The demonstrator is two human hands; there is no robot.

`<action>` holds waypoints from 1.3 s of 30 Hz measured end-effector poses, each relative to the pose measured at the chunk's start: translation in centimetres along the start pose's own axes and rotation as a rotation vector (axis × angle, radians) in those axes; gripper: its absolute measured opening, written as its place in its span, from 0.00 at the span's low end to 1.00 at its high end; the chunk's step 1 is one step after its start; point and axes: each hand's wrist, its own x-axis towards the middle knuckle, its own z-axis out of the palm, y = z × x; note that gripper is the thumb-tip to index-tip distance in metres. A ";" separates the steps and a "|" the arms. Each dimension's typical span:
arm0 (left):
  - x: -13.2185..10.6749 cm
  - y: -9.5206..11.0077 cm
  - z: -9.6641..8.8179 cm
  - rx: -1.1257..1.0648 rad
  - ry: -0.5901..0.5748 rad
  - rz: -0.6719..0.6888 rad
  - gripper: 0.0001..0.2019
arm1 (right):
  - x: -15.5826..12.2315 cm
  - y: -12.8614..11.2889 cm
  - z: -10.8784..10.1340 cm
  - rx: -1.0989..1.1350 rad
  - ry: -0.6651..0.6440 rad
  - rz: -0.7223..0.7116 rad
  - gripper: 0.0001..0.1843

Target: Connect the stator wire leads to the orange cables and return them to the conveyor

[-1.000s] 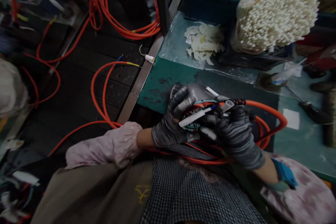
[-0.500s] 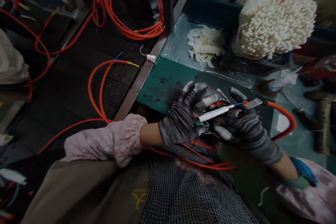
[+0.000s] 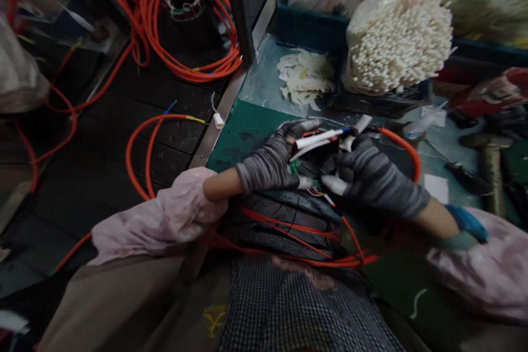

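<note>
Both my hands wear grey striped gloves and meet over the near edge of a green worktable (image 3: 251, 132). My left hand (image 3: 272, 160) is closed round a small dark wound part with green and red wiring (image 3: 307, 168). My right hand (image 3: 371, 176) is closed on the same part from the right. White sleeved wire ends (image 3: 319, 138) stick out above my fingers. An orange cable (image 3: 406, 151) loops from the part round to the right and back across my lap.
A bag of white tubes (image 3: 398, 47) and a pile of pale strips (image 3: 305, 77) lie at the table's back. A dark blue bin (image 3: 305, 25) stands behind. Tools (image 3: 489, 157) lie at right. Orange cable coils (image 3: 185, 27) cover the dark floor at left.
Both hands have lifted the part farther from me and turned it. The white sleeved wires now point up and right. My view has shifted slightly to the right.
</note>
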 end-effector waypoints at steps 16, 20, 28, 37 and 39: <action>0.1 4.0 -2.5 0.798 -0.265 0.054 0.11 | -1.6 -3.4 1.9 -0.096 0.350 0.071 0.18; 0.0 4.1 -2.4 0.803 -0.211 0.092 0.18 | -4.2 -3.7 2.1 -0.304 0.261 -0.062 0.13; -0.6 1.9 -1.2 0.783 -0.054 0.140 0.15 | -1.4 -0.9 1.7 -0.280 0.261 -0.164 0.13; -2.5 0.7 -0.5 0.931 0.253 0.503 0.08 | 0.3 -1.0 1.6 -0.383 0.248 -0.251 0.15; -2.9 0.3 -0.3 0.935 0.286 0.544 0.06 | 0.2 -1.3 1.9 -0.369 0.277 -0.231 0.13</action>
